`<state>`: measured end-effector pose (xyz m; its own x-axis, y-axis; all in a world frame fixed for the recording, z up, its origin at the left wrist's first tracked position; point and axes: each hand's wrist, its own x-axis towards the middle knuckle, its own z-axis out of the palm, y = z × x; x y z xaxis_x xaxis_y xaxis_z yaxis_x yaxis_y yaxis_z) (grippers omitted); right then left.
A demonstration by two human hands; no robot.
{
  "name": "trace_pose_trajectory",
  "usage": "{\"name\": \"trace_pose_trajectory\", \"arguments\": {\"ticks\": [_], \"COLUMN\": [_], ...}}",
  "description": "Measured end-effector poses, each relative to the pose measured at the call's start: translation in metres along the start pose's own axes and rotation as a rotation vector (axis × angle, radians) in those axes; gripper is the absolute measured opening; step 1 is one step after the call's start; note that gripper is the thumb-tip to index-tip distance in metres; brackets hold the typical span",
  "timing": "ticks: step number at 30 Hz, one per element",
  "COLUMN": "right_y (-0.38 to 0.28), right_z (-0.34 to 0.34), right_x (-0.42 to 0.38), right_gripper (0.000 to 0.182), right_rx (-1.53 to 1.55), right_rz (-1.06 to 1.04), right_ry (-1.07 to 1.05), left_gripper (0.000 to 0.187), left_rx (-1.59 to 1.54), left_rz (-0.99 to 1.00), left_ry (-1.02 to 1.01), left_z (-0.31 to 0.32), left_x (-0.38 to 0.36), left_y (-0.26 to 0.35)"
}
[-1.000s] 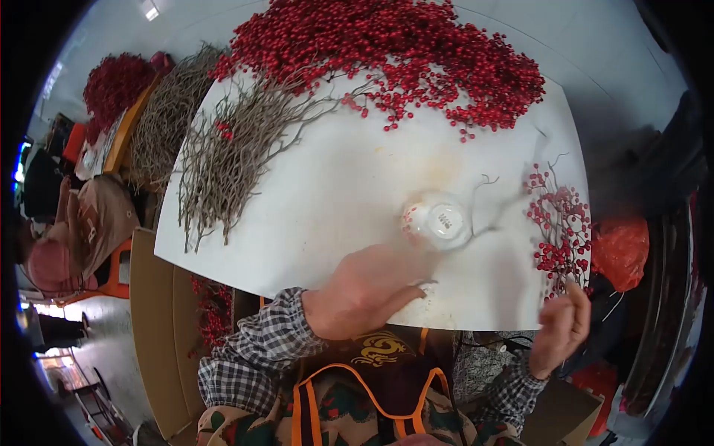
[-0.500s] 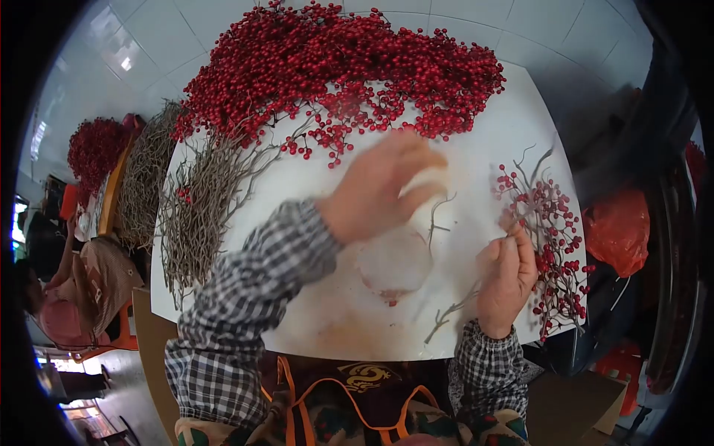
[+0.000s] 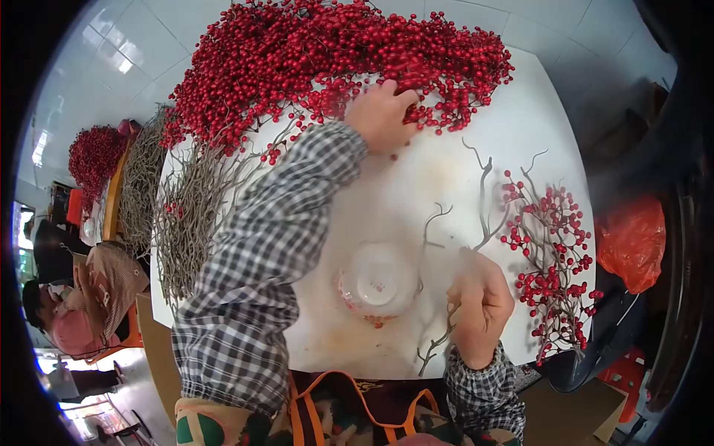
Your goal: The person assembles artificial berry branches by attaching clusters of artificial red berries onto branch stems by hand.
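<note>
My left hand point(image 3: 383, 117) reaches to the near edge of the big heap of red berries point(image 3: 297, 63), its fingers closed on berries there. A bare brown branch point(image 3: 485, 189) is in my right hand point(image 3: 482, 306); it sticks out above and below the closed fingers. Between my hands, nearer my body, a pale round bowl point(image 3: 378, 286) sits on the white table point(image 3: 335, 342). Beside the bowl lies a thin bare twig point(image 3: 425, 238).
Branches with red berries point(image 3: 554, 275) lie along the table's right side. Bare twigs point(image 3: 186, 230) are piled at the left. A red plastic bag point(image 3: 632, 245) hangs beyond the right edge. Another person point(image 3: 82, 297) sits at the far left, beside more twigs and berries.
My left hand has moved up and away from me, from above the middle of the table to the berry heap. My right hand has come down and slightly left.
</note>
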<state>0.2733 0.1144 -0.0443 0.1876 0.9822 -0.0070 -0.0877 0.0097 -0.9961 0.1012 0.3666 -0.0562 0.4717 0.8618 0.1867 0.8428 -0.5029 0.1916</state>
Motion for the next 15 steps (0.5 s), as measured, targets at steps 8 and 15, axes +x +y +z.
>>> {"name": "trace_pose_trajectory", "arguments": {"ticks": [8,15], "right_y": [0.001,0.011], "right_z": [0.002,0.008], "right_x": [-0.003,-0.004], "right_gripper": [0.028,0.026], "right_rx": [-0.031,-0.072], "right_rz": [-0.019,-0.099], "right_ry": [-0.074,-0.048], "left_gripper": [0.045,0.052], "left_rx": [-0.226,-0.454], "left_rz": [0.003,-0.125], "left_ry": [-0.052,0.268], "left_z": [-0.060,-0.099], "left_x": [-0.122,-0.233], "left_y": [-0.024,-0.002]}}
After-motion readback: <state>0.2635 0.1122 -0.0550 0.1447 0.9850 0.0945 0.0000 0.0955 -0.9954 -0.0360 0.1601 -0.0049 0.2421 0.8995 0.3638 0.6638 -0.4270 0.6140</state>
